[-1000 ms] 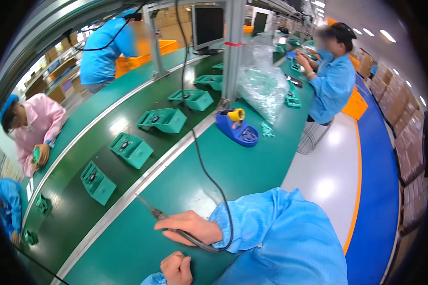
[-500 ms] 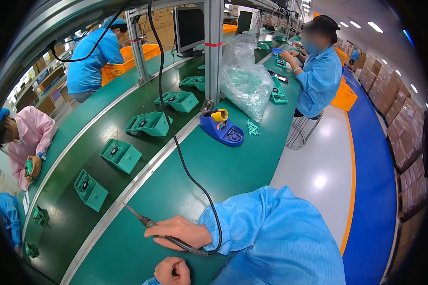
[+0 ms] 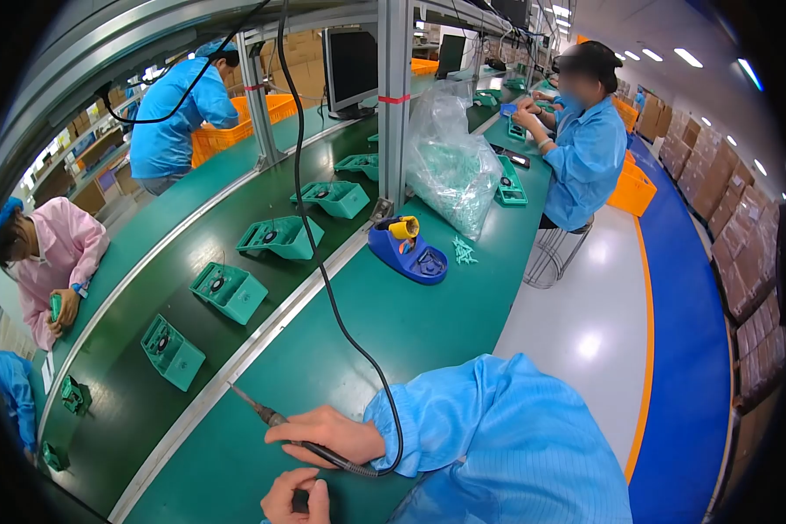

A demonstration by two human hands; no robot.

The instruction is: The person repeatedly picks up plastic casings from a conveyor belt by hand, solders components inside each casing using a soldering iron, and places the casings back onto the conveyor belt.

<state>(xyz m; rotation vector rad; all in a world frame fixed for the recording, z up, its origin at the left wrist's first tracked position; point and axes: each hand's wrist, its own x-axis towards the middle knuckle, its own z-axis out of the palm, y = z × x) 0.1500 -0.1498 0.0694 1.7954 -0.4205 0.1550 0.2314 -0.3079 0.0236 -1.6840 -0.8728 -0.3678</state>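
Note:
My right hand (image 3: 330, 435) is closed round the handle of a soldering iron (image 3: 273, 419), whose thin tip points up and left near the metal rail. A black cable (image 3: 342, 327) runs from the iron up past the conveyor. Just below and to the left, my left hand (image 3: 296, 498) has its fingers curled, with the thumb raised; a small dark patch shows between thumb and fingers, and I cannot make out whether it is an object. Green housings with round black parts, such as this housing (image 3: 173, 352), stand in a row on the dark green belt.
A blue soldering stand (image 3: 409, 253) sits beside small green pieces (image 3: 464, 251) and a clear bag (image 3: 454, 170) of green parts. A metal post (image 3: 394, 105) rises behind. One co-worker (image 3: 581, 144) sits at the right; others are across the belt. An orange crate (image 3: 631, 189) is on the floor.
The view has shifted, moving the bench and housings in the frame. My left hand's thumb and fingers look slightly more apart than before. The iron remains in my right hand.

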